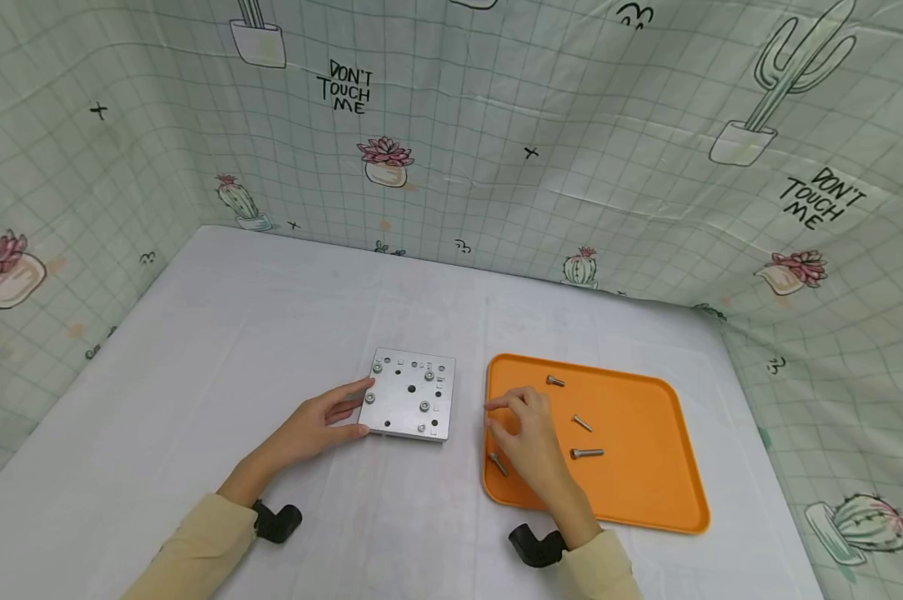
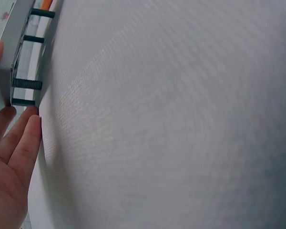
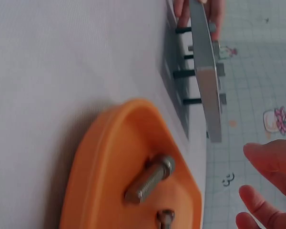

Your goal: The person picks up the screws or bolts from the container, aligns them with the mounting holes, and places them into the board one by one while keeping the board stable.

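A square silver metal plate (image 1: 394, 404) with holes stands on the table, several socket-head bolts (image 1: 424, 407) set in it. Dark threaded ends (image 2: 27, 84) stick out under the plate in the left wrist view. My left hand (image 1: 323, 425) holds the plate by its left side, the thumb near the front corner. Over the left rim of an orange tray (image 1: 646, 492) hovers my right hand (image 1: 529, 433), thumb and fingers apart with nothing seen between them. Loose bolts lie in the tray: one (image 1: 499, 464) by the right hand, others (image 1: 587, 454) further right.
The tray's raised rim (image 1: 586, 363) stands just right of the plate. A white cloth (image 1: 286, 292) covers the table. Printed curtains (image 1: 451, 108) hang behind and at both sides. Black wrist mounts (image 1: 277, 523) stick out from both sleeves.
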